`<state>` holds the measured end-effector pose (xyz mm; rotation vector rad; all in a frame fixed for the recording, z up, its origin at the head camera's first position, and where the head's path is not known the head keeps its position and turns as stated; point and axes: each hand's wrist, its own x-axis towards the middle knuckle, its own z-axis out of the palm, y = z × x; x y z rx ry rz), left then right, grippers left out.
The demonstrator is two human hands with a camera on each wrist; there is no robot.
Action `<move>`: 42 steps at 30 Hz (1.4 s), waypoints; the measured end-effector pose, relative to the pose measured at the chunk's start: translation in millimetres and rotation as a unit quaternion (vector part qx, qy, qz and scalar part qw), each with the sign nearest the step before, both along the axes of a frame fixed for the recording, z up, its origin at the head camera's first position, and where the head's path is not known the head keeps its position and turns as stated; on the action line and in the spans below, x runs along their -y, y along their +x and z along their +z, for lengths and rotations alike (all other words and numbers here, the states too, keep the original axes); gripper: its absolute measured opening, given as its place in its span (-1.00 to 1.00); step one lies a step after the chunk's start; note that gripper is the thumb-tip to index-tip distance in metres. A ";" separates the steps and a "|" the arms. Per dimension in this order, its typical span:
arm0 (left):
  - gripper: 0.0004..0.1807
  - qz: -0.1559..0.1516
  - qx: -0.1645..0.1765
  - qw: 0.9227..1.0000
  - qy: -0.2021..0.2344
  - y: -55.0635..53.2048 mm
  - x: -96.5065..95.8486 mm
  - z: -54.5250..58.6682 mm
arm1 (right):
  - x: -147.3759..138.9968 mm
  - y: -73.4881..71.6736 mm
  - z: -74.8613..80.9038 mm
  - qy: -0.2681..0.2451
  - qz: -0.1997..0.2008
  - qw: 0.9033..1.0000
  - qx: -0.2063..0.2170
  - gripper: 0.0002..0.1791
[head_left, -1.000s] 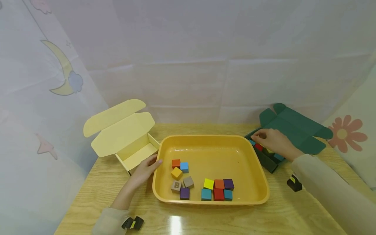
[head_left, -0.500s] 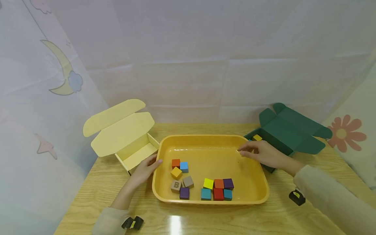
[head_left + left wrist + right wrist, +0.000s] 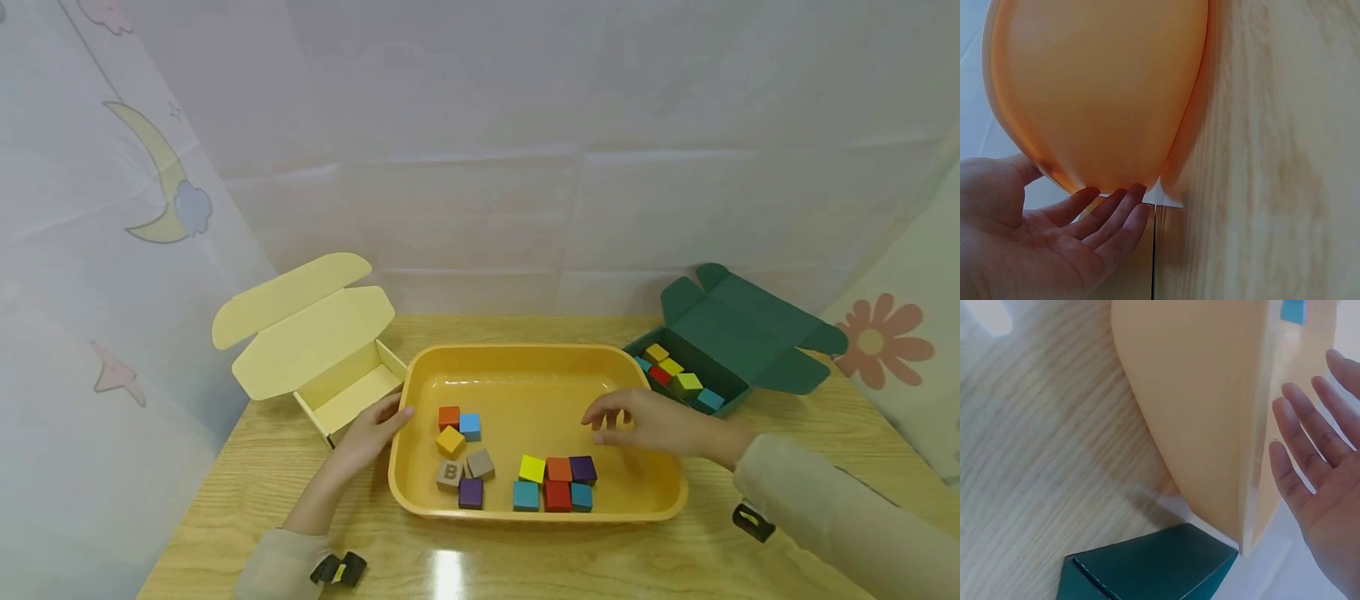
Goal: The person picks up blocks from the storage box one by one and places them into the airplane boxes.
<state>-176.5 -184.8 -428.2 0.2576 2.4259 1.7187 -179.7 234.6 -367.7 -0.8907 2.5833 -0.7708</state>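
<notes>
A yellow plastic tray holds two groups of coloured wooden cubes. My left hand holds its left rim, thumb over the edge; the left wrist view shows the fingertips against the tray's outer wall. My right hand hovers over the tray's right part, fingers spread and holding nothing. Nearest to it are a dark purple cube and an orange-red cube, with a yellow cube, a red cube and two teal ones beside them. At the left lie several more cubes, one marked B.
An open dark green box with several cubes inside stands right of the tray. To the left is an open pale yellow box with its lid raised. Both rest on the wooden table, with a pale cloth hanging behind.
My right hand has come out of the green box and moved left and down over the tray. Its fingers, earlier bunched over the box, are now spread. The left hand stays put.
</notes>
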 end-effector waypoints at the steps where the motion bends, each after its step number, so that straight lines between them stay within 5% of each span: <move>1: -0.45 -0.001 -0.001 1.000 0.000 0.1 0.1 0.1 | 1.3 0.6 -0.4 0.007 0.003 1.000 0.002 -0.75; 9: -0.46 -0.001 -0.004 1.000 -0.004 -0.1 -0.2 -0.5 | 13.7 7.2 -3.9 0.040 0.022 0.998 0.034 -0.73; 25: -0.50 0.000 -0.005 1.000 -0.001 0.3 -1.3 0.3 | 31.7 14.1 -10.3 0.113 0.038 0.993 0.025 -0.67; 42: -0.48 0.003 -0.005 1.000 -0.005 -0.3 -1.2 -0.2 | 30.5 11.5 -2.9 0.101 0.034 0.994 0.010 -0.72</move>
